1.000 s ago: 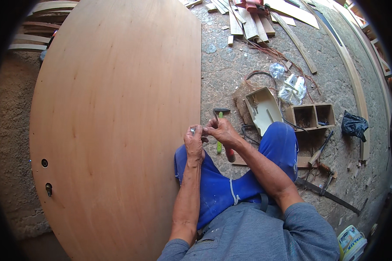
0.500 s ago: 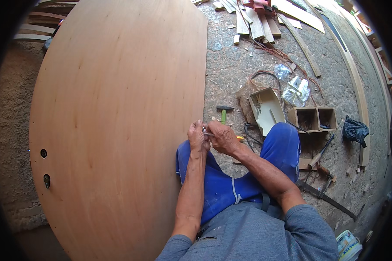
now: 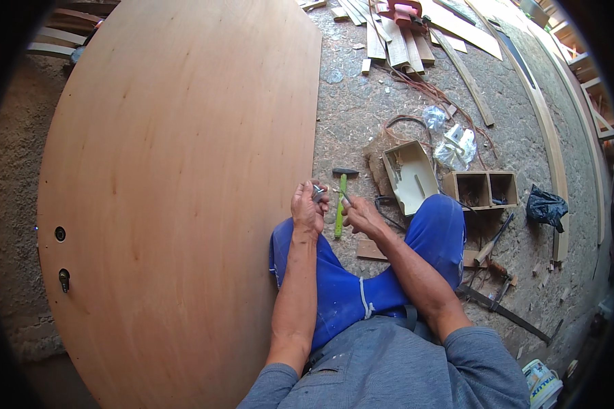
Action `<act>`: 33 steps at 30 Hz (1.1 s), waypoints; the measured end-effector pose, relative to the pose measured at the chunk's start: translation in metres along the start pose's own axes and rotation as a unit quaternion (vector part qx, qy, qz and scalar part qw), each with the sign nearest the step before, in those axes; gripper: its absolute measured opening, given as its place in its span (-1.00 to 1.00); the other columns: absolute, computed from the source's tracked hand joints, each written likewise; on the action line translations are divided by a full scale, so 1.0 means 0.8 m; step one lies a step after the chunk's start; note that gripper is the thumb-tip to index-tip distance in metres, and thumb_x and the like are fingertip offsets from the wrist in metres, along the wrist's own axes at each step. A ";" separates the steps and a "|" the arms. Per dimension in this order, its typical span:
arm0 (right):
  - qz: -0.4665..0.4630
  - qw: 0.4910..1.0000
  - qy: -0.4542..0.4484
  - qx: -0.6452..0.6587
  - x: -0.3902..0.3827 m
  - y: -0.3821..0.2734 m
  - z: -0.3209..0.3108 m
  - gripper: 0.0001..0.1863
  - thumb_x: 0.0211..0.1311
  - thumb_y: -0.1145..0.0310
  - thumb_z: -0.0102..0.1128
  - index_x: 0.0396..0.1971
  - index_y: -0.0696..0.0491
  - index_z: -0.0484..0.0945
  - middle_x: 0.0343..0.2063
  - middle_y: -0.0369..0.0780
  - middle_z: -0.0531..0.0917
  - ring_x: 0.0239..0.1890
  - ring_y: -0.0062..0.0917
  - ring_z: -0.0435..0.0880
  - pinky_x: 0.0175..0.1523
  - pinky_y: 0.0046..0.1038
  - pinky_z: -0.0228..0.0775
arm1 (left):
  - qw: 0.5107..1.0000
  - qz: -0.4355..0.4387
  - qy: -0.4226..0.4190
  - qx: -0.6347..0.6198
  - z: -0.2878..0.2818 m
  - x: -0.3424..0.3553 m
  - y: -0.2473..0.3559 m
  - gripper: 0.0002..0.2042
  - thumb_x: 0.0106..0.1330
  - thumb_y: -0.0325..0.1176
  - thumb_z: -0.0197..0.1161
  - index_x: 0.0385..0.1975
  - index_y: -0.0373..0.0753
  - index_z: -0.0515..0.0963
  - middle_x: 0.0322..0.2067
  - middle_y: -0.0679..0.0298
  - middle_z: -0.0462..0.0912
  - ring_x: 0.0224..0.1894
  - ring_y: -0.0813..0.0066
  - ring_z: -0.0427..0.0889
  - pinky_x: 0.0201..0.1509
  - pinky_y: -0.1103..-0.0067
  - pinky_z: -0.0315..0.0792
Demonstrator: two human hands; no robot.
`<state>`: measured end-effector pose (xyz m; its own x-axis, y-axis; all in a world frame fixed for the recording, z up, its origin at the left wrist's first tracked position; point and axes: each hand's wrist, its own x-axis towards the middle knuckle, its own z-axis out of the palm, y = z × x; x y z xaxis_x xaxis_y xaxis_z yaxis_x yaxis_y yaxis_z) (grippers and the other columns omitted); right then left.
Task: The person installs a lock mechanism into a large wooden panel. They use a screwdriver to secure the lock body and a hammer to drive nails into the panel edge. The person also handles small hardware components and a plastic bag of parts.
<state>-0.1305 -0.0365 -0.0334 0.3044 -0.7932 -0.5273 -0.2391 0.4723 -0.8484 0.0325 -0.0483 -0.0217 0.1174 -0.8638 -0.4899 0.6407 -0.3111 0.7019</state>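
My left hand (image 3: 308,208) is closed around a small shiny metal piece (image 3: 318,193), held just off the right edge of a large wooden door (image 3: 184,170). Slightly apart from it, my right hand (image 3: 364,217) pinches a slim tool whose tip points up and left; its kind is hard to make out. Between and beyond my hands, a hammer (image 3: 340,204) with a green handle and dark head lies on the ground. At the door's far left sit a round dark fitting (image 3: 60,234) and a lock cylinder (image 3: 64,280) in its hole.
To the right stand an open pale box (image 3: 411,178), a two-part wooden box (image 3: 481,190) and clear plastic bags (image 3: 456,147). A black plastic bag (image 3: 546,207), a chisel (image 3: 493,240) and a saw-like blade (image 3: 508,314) lie further right. Wood offcuts (image 3: 397,44) and cables lie beyond.
My hands have come apart; the right one has drawn back to the right from the metal piece in my left. The hammer's handle now shows in full between them.
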 end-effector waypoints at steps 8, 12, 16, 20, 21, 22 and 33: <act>0.029 0.859 0.049 0.509 0.043 0.031 0.003 -0.73 0.55 0.22 -0.08 -0.17 0.08 0.53 -0.39 -0.25 0.61 -0.49 -0.51 0.62 -0.41 -0.41 0.60 | 0.943 -0.049 -0.115 0.307 0.034 -0.013 -0.016 -0.74 0.57 -0.39 -0.06 0.09 -0.38 0.45 -0.10 0.17 0.65 -0.29 0.48 0.71 -0.20 0.58 0.68; 0.037 0.844 0.070 0.530 0.039 0.022 0.013 -0.75 0.55 0.21 -0.07 -0.21 0.05 0.50 -0.37 -0.24 0.62 -0.50 -0.47 0.64 -0.43 -0.40 0.60 | 0.868 0.028 -0.148 0.474 0.020 -0.001 -0.026 -0.73 0.53 -0.44 -0.03 0.04 -0.43 0.53 -0.18 0.11 0.72 -0.24 0.45 0.75 -0.14 0.56 0.68; 0.014 0.815 0.080 0.574 0.051 0.035 0.001 -0.74 0.55 0.18 -0.07 -0.18 0.04 0.50 -0.33 -0.24 0.62 -0.38 -0.46 0.67 -0.30 -0.37 0.63 | 0.769 0.150 -0.069 0.618 0.067 -0.026 -0.013 -0.78 0.46 -0.44 0.07 -0.11 -0.41 0.63 -0.34 0.06 0.75 -0.26 0.38 0.78 -0.16 0.47 0.66; 0.009 0.810 0.077 0.582 0.052 0.032 -0.001 -0.70 0.57 0.16 -0.09 -0.20 0.05 0.53 -0.28 -0.24 0.63 -0.31 -0.47 0.67 -0.17 -0.37 0.64 | 0.708 0.221 -0.025 0.670 0.073 -0.033 -0.015 -0.83 0.41 -0.39 0.19 -0.22 -0.37 0.65 -0.37 0.03 0.75 -0.32 0.22 0.78 -0.21 0.35 0.62; 0.008 0.814 0.074 0.576 0.049 0.033 -0.002 -0.69 0.58 0.16 -0.10 -0.20 0.06 0.54 -0.27 -0.23 0.64 -0.29 -0.48 0.67 -0.11 -0.36 0.64 | 0.709 0.217 -0.021 0.670 0.074 -0.033 -0.015 -0.83 0.40 -0.38 0.22 -0.26 -0.36 0.65 -0.37 0.03 0.74 -0.33 0.18 0.78 -0.22 0.32 0.61; 0.007 0.817 0.073 0.571 0.046 0.032 -0.004 -0.68 0.59 0.16 -0.11 -0.20 0.08 0.54 -0.27 -0.22 0.65 -0.27 -0.49 0.67 -0.06 -0.35 0.65 | 0.727 0.200 -0.010 0.657 0.079 -0.035 -0.014 -0.84 0.39 -0.38 0.24 -0.27 -0.36 0.64 -0.37 0.03 0.74 -0.33 0.17 0.77 -0.23 0.31 0.60; -0.002 0.821 0.068 0.567 0.045 0.027 -0.006 -0.65 0.57 0.11 -0.09 -0.18 0.08 0.55 -0.29 -0.23 0.64 -0.29 -0.45 0.68 -0.13 -0.36 0.64 | 0.777 0.231 -0.035 0.585 0.059 -0.025 -0.034 -0.83 0.36 -0.38 0.25 -0.24 -0.38 0.61 -0.40 -0.03 0.73 -0.31 0.10 0.75 -0.20 0.28 0.57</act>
<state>-0.1290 -0.0566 -0.0708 0.1796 -0.7942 -0.5805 0.7970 0.4633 -0.3874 -0.0230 -0.0418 -0.0064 0.0619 -0.9970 -0.0458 -0.5902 -0.0736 0.8039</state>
